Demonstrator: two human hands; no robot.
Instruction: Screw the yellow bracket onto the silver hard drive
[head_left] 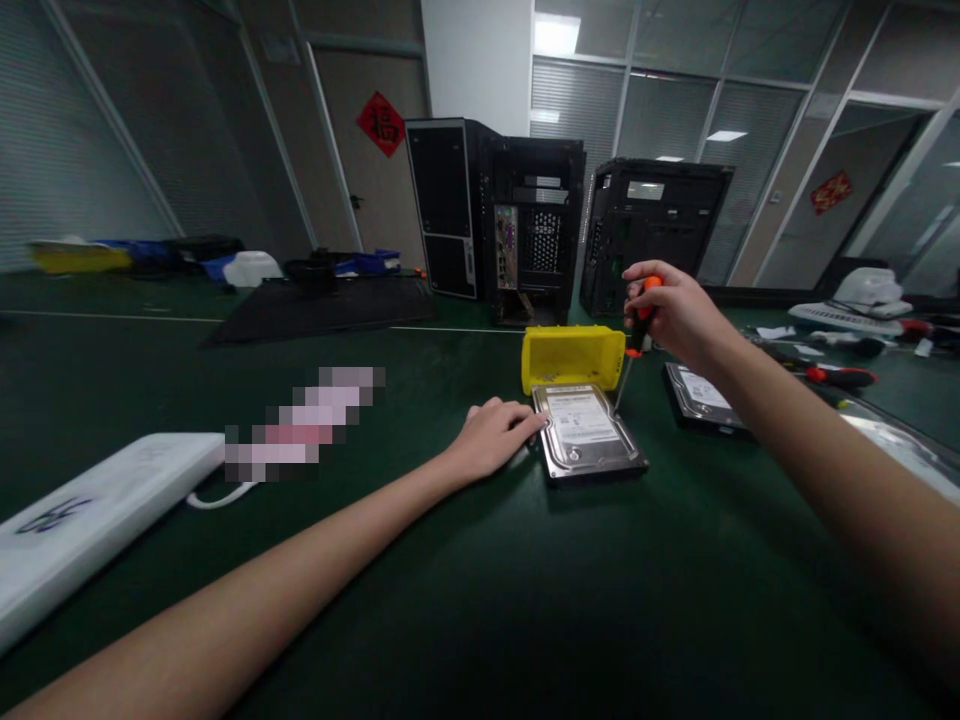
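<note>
A silver hard drive (pixel 579 432) with a white label lies flat on the green table. My left hand (pixel 495 436) rests at its left edge, fingers curled and thumb against the side, steadying it. In my right hand (pixel 671 312) is a screwdriver (pixel 642 318) with an orange and black handle, gripped near the top. Its shaft points down, and the tip meets the drive's right edge; whether it sits in a screw is too small to tell. Just behind the drive, a yellow plastic bin (pixel 574 358) lies with its opening facing me, small bits inside.
A second hard drive (pixel 703 398) lies to the right, partly behind my right forearm. Black computer cases (pixel 536 230) stand at the back. Another red and black handled tool (pixel 840 377) is at far right. A white power bank-like box (pixel 112 500) with a cable lies left.
</note>
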